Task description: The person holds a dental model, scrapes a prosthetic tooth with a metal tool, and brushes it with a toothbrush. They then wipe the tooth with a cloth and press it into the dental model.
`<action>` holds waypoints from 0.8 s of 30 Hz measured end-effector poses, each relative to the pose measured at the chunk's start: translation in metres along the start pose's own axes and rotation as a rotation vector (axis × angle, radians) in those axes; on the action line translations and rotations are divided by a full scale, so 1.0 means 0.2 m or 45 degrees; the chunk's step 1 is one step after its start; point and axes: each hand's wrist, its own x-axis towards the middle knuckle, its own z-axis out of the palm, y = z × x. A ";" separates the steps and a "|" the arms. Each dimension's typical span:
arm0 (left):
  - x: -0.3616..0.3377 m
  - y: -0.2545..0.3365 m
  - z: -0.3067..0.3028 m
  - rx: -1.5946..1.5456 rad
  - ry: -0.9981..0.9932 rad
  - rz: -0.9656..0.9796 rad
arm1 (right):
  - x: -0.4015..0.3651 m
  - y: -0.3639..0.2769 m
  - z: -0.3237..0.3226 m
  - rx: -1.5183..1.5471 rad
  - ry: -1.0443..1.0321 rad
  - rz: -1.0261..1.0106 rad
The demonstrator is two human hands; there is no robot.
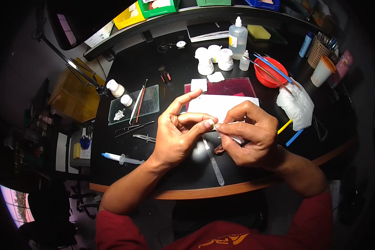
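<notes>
Pale piece [215, 125], likely light, fragile, best edge-held: left hand [176, 135] and right hand [254, 135] pinch it toward the tabletop's [248, 177] near edge.

Red bowl [266, 82] — black table [175, 181], dark-red sleeves [118, 227] — 2 green bins [171, 5].

Tabletop [171, 182] — black, glossy, wood-edged.

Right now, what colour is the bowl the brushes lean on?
The bowl is red, best seen in the head view.
</notes>
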 end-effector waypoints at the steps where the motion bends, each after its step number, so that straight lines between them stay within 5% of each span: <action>1: 0.00 0.00 0.00 -0.005 -0.004 -0.001 | 0.00 0.00 0.00 0.009 0.012 0.001; 19: -0.02 0.01 0.00 0.292 -0.103 0.208 | 0.01 0.01 -0.01 0.011 0.075 0.064; 24: -0.01 0.05 -0.01 -0.050 -0.283 -0.172 | 0.02 0.02 -0.01 -0.028 0.126 0.057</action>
